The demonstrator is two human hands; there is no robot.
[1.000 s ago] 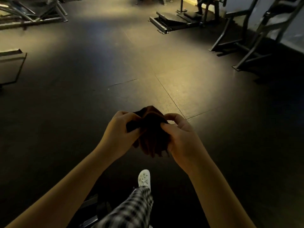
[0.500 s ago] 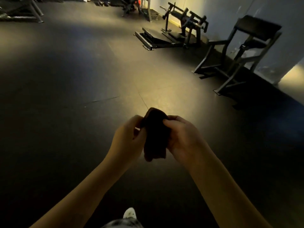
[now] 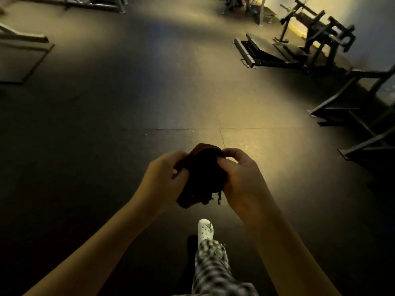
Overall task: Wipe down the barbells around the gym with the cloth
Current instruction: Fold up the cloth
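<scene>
**Cloth in both hands, mid-floor, no bar within reach**

Nearest you: a checked trouser leg (image 3: 211, 268) and a white shoe (image 3: 205, 228) planted ahead on the dark floor (image 3: 106, 124). Judgement: you are crossing between stations, not wiping.

Above the shoe, out in front of you: your left hand (image 3: 162, 178) and right hand (image 3: 243, 180) both grip the cloth (image 3: 199, 178). The left fingers curl round its left side. The right thumb and forefinger pinch the top fold. The cloth hangs between the hands, touching no surface. Likely reason: you are folding it into a compact pad with a fresh face for the next bar.

Cloth, appearance: dark, reddish-brown along the upper edge where light catches it. It is bunched in thick folds, with frayed threads dangling at the lower right corner. It looks soft and limp; damp or dry cannot be told in this light.

Farther out: an angled frame (image 3: 363, 116) on the right, then a machine (image 3: 318, 33) by the far wall, both well apart from you. A rod at the machine's top may be a barbell, but it is too dim to confirm.
</scene>
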